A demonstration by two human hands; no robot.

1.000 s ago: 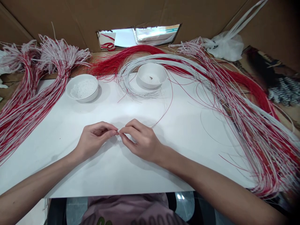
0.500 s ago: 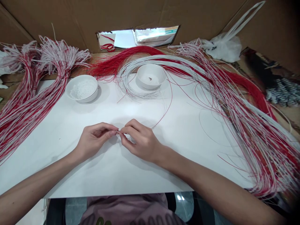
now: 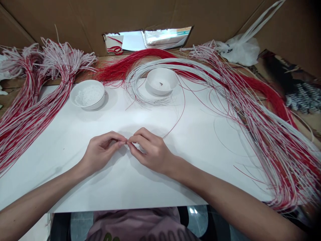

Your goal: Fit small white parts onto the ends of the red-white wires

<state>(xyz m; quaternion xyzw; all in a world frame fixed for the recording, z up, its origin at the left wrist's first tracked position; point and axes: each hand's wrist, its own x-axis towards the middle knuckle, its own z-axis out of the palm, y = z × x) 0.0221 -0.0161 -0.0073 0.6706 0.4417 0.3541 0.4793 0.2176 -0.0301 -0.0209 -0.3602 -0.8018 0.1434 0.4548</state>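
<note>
Over the middle of the white table top, my left hand and my right hand meet fingertip to fingertip, both in a pinch. A thin red wire runs out from behind my right hand and curves up toward the white bowl at the back; its part near the hand looks wound or beaded. My right fingers grip this wire. Between the fingertips only a tiny bit of it shows, so what exactly the left fingertips pinch is mostly hidden.
A bowl of small white pieces stands at left, another white bowl inside a coil of white wire. Red-and-white wire bundles lie at left and more wire bundles at right. A cardboard wall rises behind.
My fingertips have drawn slightly closer together, and less of the wire shows between them. The rest stays the same.
</note>
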